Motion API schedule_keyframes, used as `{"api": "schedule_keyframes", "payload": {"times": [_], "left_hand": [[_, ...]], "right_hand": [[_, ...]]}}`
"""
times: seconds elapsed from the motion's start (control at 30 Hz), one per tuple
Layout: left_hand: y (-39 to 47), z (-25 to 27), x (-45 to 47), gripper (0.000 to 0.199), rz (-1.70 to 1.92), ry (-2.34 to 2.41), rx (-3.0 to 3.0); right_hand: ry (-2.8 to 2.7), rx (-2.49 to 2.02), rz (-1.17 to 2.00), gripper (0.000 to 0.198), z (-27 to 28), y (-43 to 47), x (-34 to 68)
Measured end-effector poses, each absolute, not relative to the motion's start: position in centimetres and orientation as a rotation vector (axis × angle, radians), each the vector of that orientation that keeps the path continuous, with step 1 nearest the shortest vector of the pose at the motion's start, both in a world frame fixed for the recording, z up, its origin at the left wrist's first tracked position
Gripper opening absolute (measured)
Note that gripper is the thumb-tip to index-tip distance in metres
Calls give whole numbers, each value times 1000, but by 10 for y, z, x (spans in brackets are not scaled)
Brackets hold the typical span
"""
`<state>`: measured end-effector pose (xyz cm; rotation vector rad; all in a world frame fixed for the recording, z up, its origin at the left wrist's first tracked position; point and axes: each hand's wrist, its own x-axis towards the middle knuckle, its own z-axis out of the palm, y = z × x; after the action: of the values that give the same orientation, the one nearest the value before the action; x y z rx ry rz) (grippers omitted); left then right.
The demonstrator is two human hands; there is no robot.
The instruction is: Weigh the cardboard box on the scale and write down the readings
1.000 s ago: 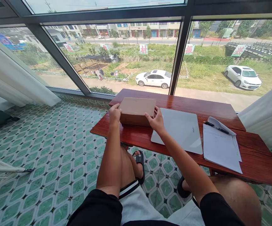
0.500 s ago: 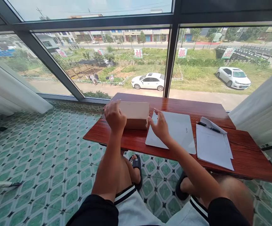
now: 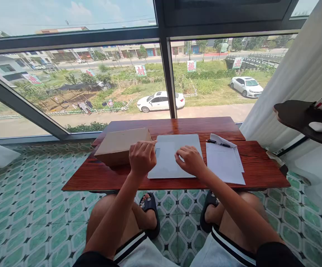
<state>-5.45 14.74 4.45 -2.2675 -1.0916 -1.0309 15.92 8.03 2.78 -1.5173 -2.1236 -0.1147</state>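
A closed silver laptop [image 3: 168, 168] lies flat on the reddish-brown wooden table [image 3: 105, 181]. To its left sits a brown cardboard box [image 3: 122, 142] with its top closed. My left hand [image 3: 142, 157] is between the box's right end and the laptop's left edge, fingers curled in; whatever it may hold is hidden under the knuckles. Over the laptop's right half is my right hand [image 3: 189, 159], its fingers bent loosely toward the thumb and nothing visible in them. I cannot tell whether it touches the lid.
White papers [image 3: 223, 163] with a black pen [image 3: 219, 143] across their top lie right of the laptop. A dark shelf [image 3: 302, 118] bearing a white object juts in at far right. Behind the table rises a large window, with a white curtain [image 3: 283, 78] beside it.
The view has swung to the right. The box has been moved left and turned. My left hand has come off its top to its right end; my right hand has curled its fingers over the laptop.
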Motion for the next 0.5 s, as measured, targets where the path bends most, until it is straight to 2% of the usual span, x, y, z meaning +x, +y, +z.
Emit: {"api": "schedule_keyframes", "payload": {"times": [0.33, 0.5], "left_hand": [[121, 25, -19, 23, -813, -666, -2470], [117, 28, 6, 29, -775, -437, -2500]], "right_hand": [[-2143, -1636, -119, 26, 23, 73, 196], [-1875, -1785, -122, 23, 36, 73, 241]]}}
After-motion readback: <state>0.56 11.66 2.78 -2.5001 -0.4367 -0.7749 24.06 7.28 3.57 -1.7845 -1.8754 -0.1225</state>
